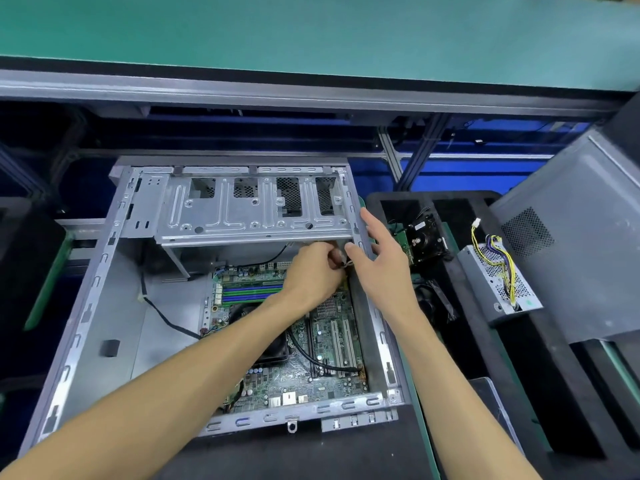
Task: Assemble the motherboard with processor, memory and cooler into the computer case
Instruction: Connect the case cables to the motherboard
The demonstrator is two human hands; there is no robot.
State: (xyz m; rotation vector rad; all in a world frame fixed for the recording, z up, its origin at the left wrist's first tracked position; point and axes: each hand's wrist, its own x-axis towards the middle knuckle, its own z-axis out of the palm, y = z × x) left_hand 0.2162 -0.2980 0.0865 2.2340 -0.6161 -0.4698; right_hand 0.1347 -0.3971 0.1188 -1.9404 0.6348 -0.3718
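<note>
Motherboard (304, 344) lies flat in the computer case (104, 306), centre frame, long axis running lower to upper frame. Left hand (317, 271) grip is curled, pinching what looks like a small pale connector (343, 263) at the board's upper-right corner, just under the drive cage (249, 209); too small to be sure. Right hand (379, 258) sits just right of it, fingers loosely spread, thumb touching the same spot, holding nothing firmly. Both hands equally near; target lies directly below the pinch.
</note>
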